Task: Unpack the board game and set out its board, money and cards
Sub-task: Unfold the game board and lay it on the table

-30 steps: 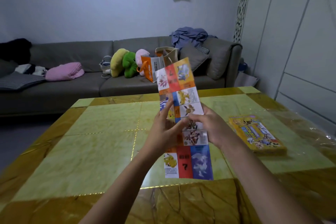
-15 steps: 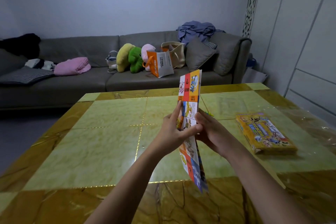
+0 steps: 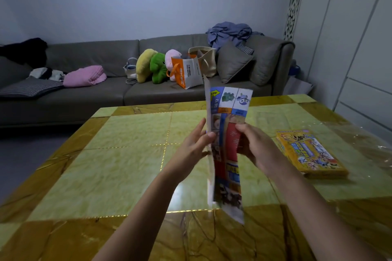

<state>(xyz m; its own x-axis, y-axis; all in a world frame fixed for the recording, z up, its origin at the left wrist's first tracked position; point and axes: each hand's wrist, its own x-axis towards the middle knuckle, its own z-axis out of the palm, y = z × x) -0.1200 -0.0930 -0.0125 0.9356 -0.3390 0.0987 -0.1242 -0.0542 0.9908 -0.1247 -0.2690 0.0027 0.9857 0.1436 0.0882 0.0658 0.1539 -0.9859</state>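
Now both forearms reach forward, left hand (image 3: 194, 147) thumb-pinching one leaf of the folded board (image 3: 230, 100) held upright over the table (image 3: 106, 165), right hand (image 3: 255, 147) curled round the other, game box (image 3: 309, 152) at its 3 o'clock.

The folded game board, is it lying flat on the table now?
No, the left hand and the right hand hold the folded game board upright over the table.
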